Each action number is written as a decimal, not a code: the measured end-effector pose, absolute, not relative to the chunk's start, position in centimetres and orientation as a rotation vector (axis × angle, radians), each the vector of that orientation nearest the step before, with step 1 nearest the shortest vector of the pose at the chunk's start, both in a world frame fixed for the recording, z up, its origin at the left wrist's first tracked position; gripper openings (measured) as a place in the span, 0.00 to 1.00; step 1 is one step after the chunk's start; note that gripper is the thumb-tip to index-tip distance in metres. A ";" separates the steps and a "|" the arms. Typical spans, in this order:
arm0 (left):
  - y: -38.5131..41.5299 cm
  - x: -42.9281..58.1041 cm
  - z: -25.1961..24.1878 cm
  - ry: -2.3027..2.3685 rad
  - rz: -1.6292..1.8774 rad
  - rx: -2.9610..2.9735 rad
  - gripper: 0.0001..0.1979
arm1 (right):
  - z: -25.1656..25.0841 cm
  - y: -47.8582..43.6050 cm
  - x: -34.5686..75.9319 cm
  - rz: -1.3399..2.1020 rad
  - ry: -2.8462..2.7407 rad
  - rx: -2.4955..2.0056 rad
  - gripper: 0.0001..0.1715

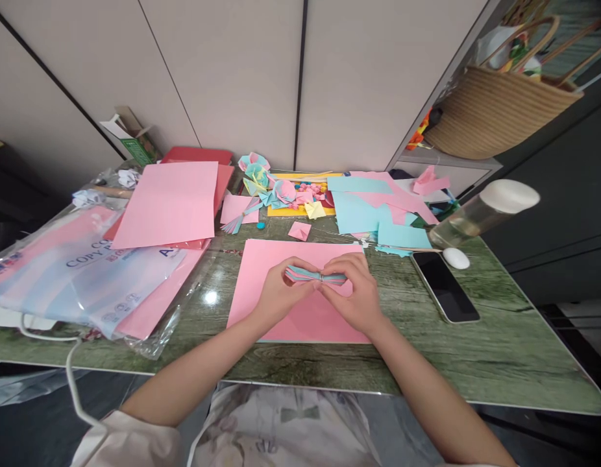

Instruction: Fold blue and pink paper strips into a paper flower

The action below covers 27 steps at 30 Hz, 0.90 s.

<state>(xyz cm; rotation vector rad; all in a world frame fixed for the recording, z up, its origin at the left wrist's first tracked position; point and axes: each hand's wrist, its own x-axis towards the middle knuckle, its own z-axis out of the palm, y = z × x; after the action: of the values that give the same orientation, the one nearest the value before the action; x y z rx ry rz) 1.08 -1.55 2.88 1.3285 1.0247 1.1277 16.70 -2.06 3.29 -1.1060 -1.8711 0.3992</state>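
A narrow bundle of folded pink and blue paper (300,275), pinched in at its middle, is held just above a stack of pink sheets (285,321). My left hand (283,288) is closed round the bundle's left part, thumb below and fingers above. From the other side my right hand (356,288) grips its middle and right part. Both sets of fingertips meet near the narrow middle, which they partly cover. Beyond the stack lies a small pink folded square (299,231).
Left: pink sheets (171,201) and a plastic paper bag (86,259). Behind: paper flowers (256,172), a yellow sheet (276,211) with beads, and blue paper (356,214). Right: a phone (445,287), a white egg-shaped object (457,258) and a bottle (468,224).
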 end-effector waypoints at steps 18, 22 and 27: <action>-1.7 1.0 3.4 1.165 1.241 1.689 0.08 | 2.5 -2.1 17.0 0.154 -1.866 -1.097 0.11; -1.7 0.9 2.9 1.176 1.295 1.867 0.09 | 2.9 -2.4 16.4 0.254 -1.819 -1.204 0.06; -1.5 0.6 1.7 1.075 1.345 2.074 0.14 | 3.3 -2.5 16.1 0.434 -1.776 -1.291 0.04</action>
<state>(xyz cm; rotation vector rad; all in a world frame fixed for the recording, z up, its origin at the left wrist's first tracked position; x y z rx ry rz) 0.57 -1.47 1.72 2.0744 1.0750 1.3453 16.07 -2.46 3.26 -1.2911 -1.7762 0.4335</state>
